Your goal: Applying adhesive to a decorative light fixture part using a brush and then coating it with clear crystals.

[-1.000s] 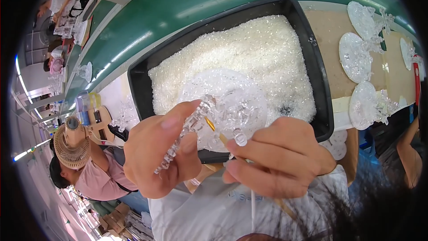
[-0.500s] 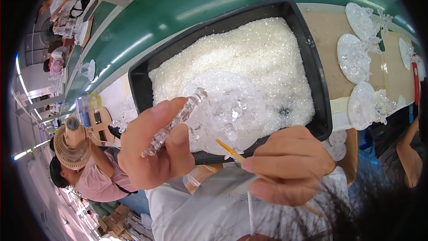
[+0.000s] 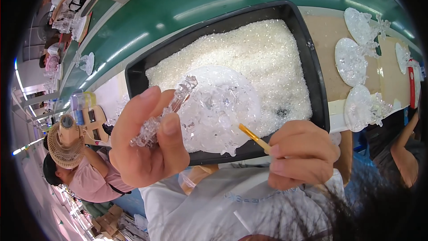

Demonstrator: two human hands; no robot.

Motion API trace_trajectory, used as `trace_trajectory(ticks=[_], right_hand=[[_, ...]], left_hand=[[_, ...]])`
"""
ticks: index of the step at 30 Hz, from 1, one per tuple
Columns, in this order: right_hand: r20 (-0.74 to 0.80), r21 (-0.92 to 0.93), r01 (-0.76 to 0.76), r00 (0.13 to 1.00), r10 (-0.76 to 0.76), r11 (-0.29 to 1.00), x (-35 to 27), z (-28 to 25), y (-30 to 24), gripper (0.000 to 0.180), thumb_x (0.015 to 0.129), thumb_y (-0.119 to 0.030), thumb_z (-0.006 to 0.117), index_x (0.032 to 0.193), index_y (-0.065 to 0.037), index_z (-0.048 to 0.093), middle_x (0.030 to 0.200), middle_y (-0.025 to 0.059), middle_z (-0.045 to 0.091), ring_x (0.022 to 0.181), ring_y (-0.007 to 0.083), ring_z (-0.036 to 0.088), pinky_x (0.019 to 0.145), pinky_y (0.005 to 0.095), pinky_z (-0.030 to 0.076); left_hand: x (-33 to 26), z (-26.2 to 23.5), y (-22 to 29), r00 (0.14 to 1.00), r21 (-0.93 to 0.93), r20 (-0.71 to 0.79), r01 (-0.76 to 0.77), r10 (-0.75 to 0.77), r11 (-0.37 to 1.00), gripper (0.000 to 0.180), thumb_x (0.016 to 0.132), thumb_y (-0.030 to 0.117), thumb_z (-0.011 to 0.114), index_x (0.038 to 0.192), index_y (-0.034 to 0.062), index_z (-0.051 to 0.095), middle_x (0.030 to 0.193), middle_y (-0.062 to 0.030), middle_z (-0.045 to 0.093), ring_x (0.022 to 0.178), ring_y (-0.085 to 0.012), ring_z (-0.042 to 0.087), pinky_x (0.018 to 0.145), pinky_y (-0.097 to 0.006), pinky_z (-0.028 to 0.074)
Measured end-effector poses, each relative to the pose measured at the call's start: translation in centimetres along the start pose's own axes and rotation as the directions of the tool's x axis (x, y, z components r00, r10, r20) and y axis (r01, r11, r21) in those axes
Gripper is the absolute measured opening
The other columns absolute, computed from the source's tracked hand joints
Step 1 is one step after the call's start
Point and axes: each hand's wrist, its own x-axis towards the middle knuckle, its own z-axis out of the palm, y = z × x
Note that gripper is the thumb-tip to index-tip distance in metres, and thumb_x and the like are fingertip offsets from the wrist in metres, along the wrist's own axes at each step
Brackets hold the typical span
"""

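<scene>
My left hand [image 3: 145,140] is closed, pinching a clear, knobbly plastic ornament piece [image 3: 182,90] between thumb and fingers. Beyond it, over the tray, is a round whitish disc [image 3: 243,93] covered with clear plastic shapes; I cannot tell whether it is joined to the pinched piece. A slim paintbrush [image 3: 255,136] with a golden metal collar and pale handle sits in my closed right hand [image 3: 303,154]. The brush tip points up and left toward the disc's lower right part, apparently just apart from it.
A black tray [image 3: 315,73] of glittering white granules lies under the disc. Similar clear ornaments on round bases [image 3: 351,62] stand on brown board at the right. A green surface [image 3: 205,6] runs behind. At left are a beige fan [image 3: 67,145] and a person in pink [image 3: 98,176].
My right hand has moved right with the paintbrush, its tip drawing away from the clear shapes. My left hand has shifted slightly left, and the pinched piece and disc have turned a little.
</scene>
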Motion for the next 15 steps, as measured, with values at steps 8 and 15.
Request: trace_trajectory(ticks=[8,15], right_hand=[[0.028,-0.039,0.027,0.999,-0.026,0.999,0.2,-0.2,-0.1,0.019,0.065,-0.003,0.077,0.079,0.005,0.065,0.073,0.0145,0.061,0.053,0.0254,0.062,0.044,0.0302,0.052],[0.076,-0.018,0.011,0.997,-0.010,1.000,0.0,-0.6,-0.3,0.016,0.067,-0.001,0.076,0.076,0.002,0.063,0.074,0.0136,0.061,0.056,0.0251,0.061,0.045,0.0299,0.052]], left_hand=[[-0.5,-1.2,-0.7,0.996,-0.101,0.084,-0.008,0.016,0.995,0.036,0.090,-0.005,0.064,0.120,-0.0193,0.050,0.108,-0.0296,0.066,0.083,-0.0260,0.073,0.074,-0.027,0.057],[0.0,0.1,-0.1,0.998,0.085,-0.059,0.026,-0.021,0.996,0.042,0.098,0.021,0.062,0.127,-0.0083,0.051,0.090,-0.0221,0.072,0.062,-0.0098,0.059,0.051,-0.018,0.038]])
